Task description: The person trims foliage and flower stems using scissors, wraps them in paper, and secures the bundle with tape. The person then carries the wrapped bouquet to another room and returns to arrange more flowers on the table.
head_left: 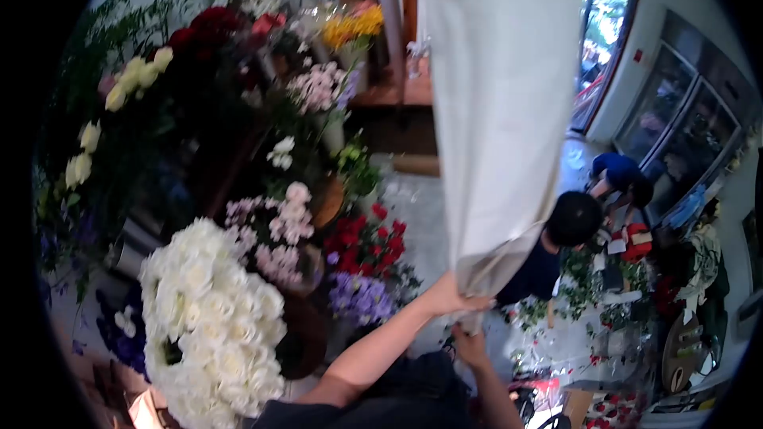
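A long off-white sheet (509, 111) rises in front of me past the top of the view and narrows to a gathered lower end. Whether it is cloth or paper, and whether anything is inside, I cannot tell. My left hand (455, 295) is closed around the gathered part. Just below, my right hand (470, 342) grips the narrow tail of the same sheet, its fingers partly hidden and dim. White roses (211, 326) are massed to the left of my left forearm. Purple flowers (362, 298) and red flowers (367, 242) stand just beyond that forearm.
Several bunches of flowers crowd the left, with yellow blooms (354, 28) on a wooden shelf (397, 91). Two people, one in a dark shirt (528, 274), are at the right among cut greenery (580, 294) on the floor. Behind them are a glass-door cabinet (675, 123) and a doorway (600, 40).
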Tool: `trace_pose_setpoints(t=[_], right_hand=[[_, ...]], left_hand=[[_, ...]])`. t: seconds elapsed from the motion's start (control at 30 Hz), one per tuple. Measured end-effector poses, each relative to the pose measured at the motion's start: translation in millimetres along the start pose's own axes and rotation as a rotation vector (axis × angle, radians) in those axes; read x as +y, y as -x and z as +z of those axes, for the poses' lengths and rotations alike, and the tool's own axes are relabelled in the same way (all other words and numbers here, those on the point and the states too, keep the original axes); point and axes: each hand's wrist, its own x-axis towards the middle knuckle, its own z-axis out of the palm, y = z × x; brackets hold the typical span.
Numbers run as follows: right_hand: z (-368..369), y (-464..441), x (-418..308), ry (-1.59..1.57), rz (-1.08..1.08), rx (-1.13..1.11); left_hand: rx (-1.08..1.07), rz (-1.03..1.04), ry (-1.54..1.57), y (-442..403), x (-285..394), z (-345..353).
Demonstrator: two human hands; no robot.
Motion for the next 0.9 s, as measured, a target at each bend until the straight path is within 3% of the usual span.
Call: trace_pose_setpoints(t=[0.03, 0.07, 0.1, 0.13, 0.17, 0.2, 0.3, 0.37, 0.47, 0.63, 0.73, 0.77, 0.9], right_hand=[[1.3, -13.2, 2.5, -0.001, -0.152, 0.009], [1.0, -20.1, -17.2, -0.036, 0.038, -0.027], [1.9, -29.6, -10.8, -0.100, -0.128, -0.026], [-1.0, -40.0, 1.9, 0.027, -0.231, -0.020], [-2.8, -45.9, -18.2, -0.079, -0.183, -0.041], [-6.8, -51.9, -15.1, 0.006, -0.117, -0.048], [-17.2, -71.3, 5.1, -0.067, -0.103, -0.078], [-24.6, -78.9, 16.4, -0.049, -0.221, -0.097], [-30.9, -86.7, 32.7, -0.009, -0.166, -0.115], [-30.1, -83.8, 70.8, 0.048, -0.120, -0.188], [-23.9, -76.3, 96.6, 0.081, -0.141, -0.227], [-26.0, -75.9, 96.3, 0.211, 0.058, -0.364], [-18.6, -71.7, 109.0, 0.128, 0.061, -0.340]], left_hand=[[0.009, 0.014, 0.047, -5.8, 6.1, -2.1], [0.025, 0.027, 0.091, -10.3, 12.9, -2.3], [0.060, 0.074, 0.115, -15.4, 9.0, -2.8], [0.094, 0.128, 0.132, -22.9, 2.8, -6.6], [0.101, 0.092, 0.044, -27.9, -3.6, -11.0], [0.109, 0.053, -0.044, -33.7, -8.3, -14.5], [0.109, 0.128, -0.075, -49.6, -3.3, -7.2], [0.056, 0.111, -0.093, -60.0, -23.9, -14.3], [0.018, 0.033, -0.009, -64.7, -39.4, -16.5], [-0.001, -0.087, -0.137, -57.9, -52.0, -27.9], [-0.101, -0.039, 0.005, -60.3, -116.0, -60.3], [-0.080, -0.011, -0.025, -59.7, -113.5, -59.6], [-0.136, 0.090, 0.024, -65.8, -103.4, -55.4]])
